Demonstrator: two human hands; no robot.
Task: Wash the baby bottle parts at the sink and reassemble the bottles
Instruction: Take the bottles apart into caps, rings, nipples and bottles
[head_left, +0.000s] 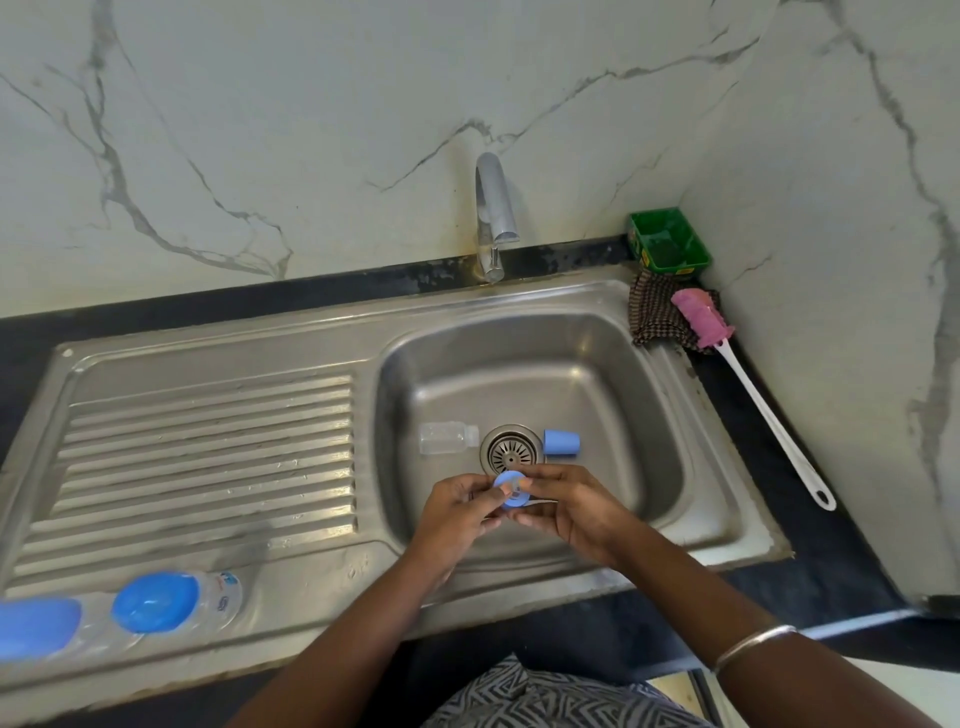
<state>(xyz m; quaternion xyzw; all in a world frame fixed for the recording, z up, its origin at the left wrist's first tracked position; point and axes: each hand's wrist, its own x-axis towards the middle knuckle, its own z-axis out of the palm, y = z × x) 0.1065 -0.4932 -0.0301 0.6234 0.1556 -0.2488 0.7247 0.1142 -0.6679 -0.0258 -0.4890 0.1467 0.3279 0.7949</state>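
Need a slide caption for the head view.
Both hands hold a blue bottle ring over the sink.

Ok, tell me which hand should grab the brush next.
Right. The brush lies on the counter right of the sink, on the right hand's side. The left hand would have to cross over; it can keep the ring.

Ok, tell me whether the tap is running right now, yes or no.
No: no stream falls from the tap into the sink, though both hands hold a blue ring over it.
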